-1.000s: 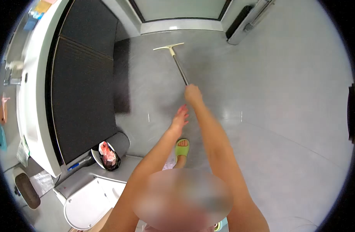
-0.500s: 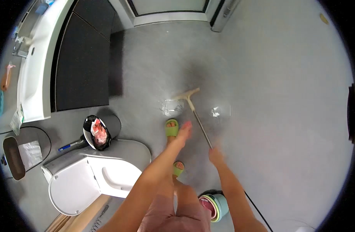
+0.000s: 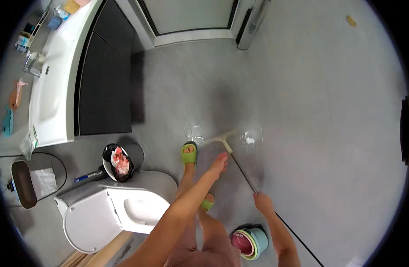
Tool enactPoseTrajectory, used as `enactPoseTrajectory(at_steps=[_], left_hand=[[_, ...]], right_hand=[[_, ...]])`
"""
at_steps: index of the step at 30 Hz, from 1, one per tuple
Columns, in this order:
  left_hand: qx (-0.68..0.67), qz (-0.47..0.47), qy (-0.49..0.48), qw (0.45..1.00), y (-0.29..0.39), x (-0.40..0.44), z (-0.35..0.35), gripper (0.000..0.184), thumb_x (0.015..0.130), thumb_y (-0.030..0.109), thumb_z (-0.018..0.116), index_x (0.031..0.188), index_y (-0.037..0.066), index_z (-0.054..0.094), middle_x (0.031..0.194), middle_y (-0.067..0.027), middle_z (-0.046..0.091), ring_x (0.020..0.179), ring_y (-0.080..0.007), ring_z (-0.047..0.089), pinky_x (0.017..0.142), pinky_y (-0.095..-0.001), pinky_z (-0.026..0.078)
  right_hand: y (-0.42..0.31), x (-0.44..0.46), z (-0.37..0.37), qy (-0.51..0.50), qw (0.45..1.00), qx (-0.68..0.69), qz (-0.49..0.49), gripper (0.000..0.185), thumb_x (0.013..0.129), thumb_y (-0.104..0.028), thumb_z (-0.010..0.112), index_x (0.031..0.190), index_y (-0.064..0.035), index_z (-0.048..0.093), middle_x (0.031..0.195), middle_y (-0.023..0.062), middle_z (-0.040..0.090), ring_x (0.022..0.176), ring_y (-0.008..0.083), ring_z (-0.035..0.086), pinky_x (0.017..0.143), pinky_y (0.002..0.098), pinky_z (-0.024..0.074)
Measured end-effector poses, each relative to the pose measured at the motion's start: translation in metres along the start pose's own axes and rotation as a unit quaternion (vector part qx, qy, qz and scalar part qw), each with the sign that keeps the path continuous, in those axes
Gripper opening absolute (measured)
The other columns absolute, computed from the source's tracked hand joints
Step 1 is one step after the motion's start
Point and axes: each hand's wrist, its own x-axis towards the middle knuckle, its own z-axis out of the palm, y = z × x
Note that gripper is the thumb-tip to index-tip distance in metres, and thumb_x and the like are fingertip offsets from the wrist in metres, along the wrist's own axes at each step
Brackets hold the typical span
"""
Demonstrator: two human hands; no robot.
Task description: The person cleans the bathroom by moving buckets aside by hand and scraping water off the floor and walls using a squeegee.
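Observation:
My right hand (image 3: 263,204) is wrapped round the metal pole of a floor squeegee (image 3: 242,170). The pole's dark lower length runs on behind that hand toward the bottom right. The beige T-shaped squeegee head (image 3: 222,137) rests on the grey floor, between my green slippers (image 3: 189,155) and a glossy patch that reflects light. Beside the pole, apart from it, my left hand (image 3: 219,164) hangs with its fingers loosely apart and nothing in them.
To the left stand a toilet (image 3: 142,209) with raised lid, a bin (image 3: 107,168) with a black bag, and a white sink (image 3: 53,102) over a dark cabinet. Nested basins (image 3: 260,240) sit near my legs. A door (image 3: 191,18) is ahead; a small yellowish object (image 3: 351,21) lies far right.
The squeegee head has been drawn back toward my feet. My right hand moved down and slightly right with the pole, while my left hand shifted slightly down and right.

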Motion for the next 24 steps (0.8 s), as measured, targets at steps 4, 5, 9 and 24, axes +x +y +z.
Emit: enactPoseTrajectory(at_steps=[4, 5, 9, 24], left_hand=[[0.011, 0.102, 0.087, 0.991, 0.081, 0.03, -0.024, 0.054, 0.083, 0.034, 0.048, 0.131, 0.016, 0.032, 0.122, -0.0051, 0.043, 0.109, -0.021, 0.042, 0.085, -0.036, 0.037], [0.009, 0.101, 0.09, 0.991, 0.104, 0.04, -0.037, 0.054, 0.083, 0.034, 0.048, 0.131, 0.016, 0.032, 0.122, -0.0051, 0.043, 0.109, -0.021, 0.042, 0.085, -0.036, 0.037], [-0.023, 0.1, 0.095, 0.99, 0.2, 0.085, -0.108, 0.052, 0.085, 0.034, 0.045, 0.133, 0.019, 0.028, 0.127, -0.0055, 0.039, 0.111, -0.023, 0.04, 0.088, -0.0371, 0.035], [-0.12, 0.095, 0.102, 0.983, 0.313, 0.147, -0.23, 0.049, 0.085, 0.029, 0.044, 0.13, 0.012, 0.032, 0.125, -0.0056, 0.041, 0.11, -0.02, 0.042, 0.088, -0.0355, 0.036]], right_hand=[[-0.108, 0.146, 0.006, 0.095, 0.989, 0.089, -0.073, 0.032, 0.086, -0.03, 0.046, 0.084, 0.0015, 0.054, 0.076, 0.0251, 0.057, 0.071, 0.0431, 0.055, 0.063, 0.0488, 0.043], [-0.137, 0.185, 0.01, 0.115, 0.984, 0.102, -0.093, 0.033, 0.086, -0.03, 0.046, 0.083, 0.0016, 0.055, 0.076, 0.0253, 0.057, 0.072, 0.0434, 0.054, 0.063, 0.0487, 0.0429], [-0.288, 0.304, -0.042, 0.157, 0.968, 0.131, -0.144, 0.033, 0.086, -0.029, 0.045, 0.084, 0.0026, 0.055, 0.076, 0.0236, 0.058, 0.075, 0.0424, 0.055, 0.064, 0.0469, 0.0434], [-0.404, 0.444, -0.067, 0.07, 0.991, 0.035, -0.104, 0.029, 0.086, -0.025, 0.04, 0.099, -0.0001, 0.045, 0.089, 0.0217, 0.058, 0.081, 0.038, 0.057, 0.07, 0.0442, 0.0453]])
